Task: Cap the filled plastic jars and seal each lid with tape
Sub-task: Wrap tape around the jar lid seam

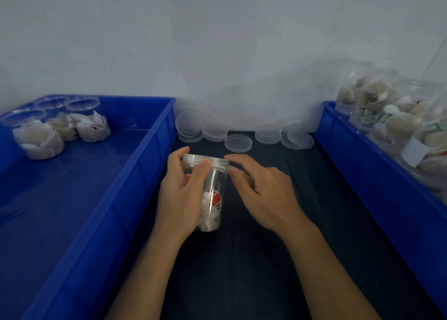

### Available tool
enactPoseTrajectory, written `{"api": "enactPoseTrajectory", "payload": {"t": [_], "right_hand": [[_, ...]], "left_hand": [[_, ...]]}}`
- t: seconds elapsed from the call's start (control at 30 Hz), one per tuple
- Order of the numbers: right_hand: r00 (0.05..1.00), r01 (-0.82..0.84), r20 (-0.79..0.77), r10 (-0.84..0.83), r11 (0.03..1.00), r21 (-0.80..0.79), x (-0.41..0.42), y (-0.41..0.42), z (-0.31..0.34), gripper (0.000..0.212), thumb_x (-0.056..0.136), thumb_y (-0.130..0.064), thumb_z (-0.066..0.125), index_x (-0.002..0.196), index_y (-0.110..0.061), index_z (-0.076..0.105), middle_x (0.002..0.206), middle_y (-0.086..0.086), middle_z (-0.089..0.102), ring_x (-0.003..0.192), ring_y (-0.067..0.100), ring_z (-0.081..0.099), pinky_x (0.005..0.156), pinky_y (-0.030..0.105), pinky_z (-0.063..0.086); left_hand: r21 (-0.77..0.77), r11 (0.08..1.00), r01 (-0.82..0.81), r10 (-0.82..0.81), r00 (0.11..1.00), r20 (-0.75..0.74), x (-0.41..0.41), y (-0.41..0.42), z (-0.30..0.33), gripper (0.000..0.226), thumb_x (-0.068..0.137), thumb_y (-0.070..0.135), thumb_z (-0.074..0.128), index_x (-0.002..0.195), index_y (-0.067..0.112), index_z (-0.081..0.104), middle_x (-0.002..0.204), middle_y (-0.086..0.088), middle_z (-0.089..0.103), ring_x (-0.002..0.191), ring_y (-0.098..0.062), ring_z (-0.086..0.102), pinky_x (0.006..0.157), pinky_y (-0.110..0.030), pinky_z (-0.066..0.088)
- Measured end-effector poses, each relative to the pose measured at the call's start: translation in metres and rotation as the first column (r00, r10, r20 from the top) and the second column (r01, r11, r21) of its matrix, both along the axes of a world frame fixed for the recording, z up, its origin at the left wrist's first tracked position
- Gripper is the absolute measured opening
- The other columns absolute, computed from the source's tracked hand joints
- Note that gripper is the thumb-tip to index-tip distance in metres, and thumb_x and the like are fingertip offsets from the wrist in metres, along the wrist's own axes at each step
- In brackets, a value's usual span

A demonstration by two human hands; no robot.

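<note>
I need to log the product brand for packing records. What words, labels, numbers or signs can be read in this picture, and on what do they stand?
No text can be read.
Red tag in the jar that the left hand holds: print too blurred to read.
White label on a jar in the right bin: looks blank, no print to be made out.
Red and green marks on packets in the other jars: too small and blurred.

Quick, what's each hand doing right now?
Left hand: grips the clear plastic jar of tea bags, thumb on its clear lid.
Right hand: fingers curled at the lid's edge; what they pinch cannot be told.
</note>
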State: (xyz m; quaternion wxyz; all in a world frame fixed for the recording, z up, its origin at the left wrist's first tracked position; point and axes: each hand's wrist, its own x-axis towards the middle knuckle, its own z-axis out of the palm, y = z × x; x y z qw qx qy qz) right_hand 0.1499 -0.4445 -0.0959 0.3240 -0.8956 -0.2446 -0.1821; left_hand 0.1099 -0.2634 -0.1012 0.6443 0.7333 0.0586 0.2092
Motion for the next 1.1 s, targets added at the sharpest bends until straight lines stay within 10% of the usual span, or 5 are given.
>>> {"api": "enactPoseTrajectory", "payload": {"t": [0.9,1.1], "right_hand": [[1.0,0.025,-0.004,-0.025,0.996,0.083,-0.001,0.0,0.002,0.028,0.1,-0.058,0.05,0.121,-0.044,0.062,0.067,-0.015,0.062,0.062,0.009,0.061,0.062,0.036,0.053],[1.0,0.028,0.01,-0.029,0.997,0.074,0.0,0.004,0.0,0.022,0.103,-0.054,0.055,0.121,-0.043,0.062,0.069,-0.018,0.062,0.063,0.007,0.061,0.058,0.034,0.05]], "left_hand": [[0.111,0.993,0.042,-0.046,0.998,0.039,-0.002,0.003,-0.003,0.081,0.081,0.074,0.057,0.152,0.039,0.043,0.119,0.022,0.066,0.108,0.004,0.068,0.088,-0.028,0.056],[0.409,0.869,-0.279,0.271,0.959,0.078,-0.006,-0.005,0.003,0.088,0.082,0.076,0.06,0.152,0.027,0.042,0.143,0.005,0.05,0.121,-0.01,0.058,0.096,-0.037,0.054]]}}
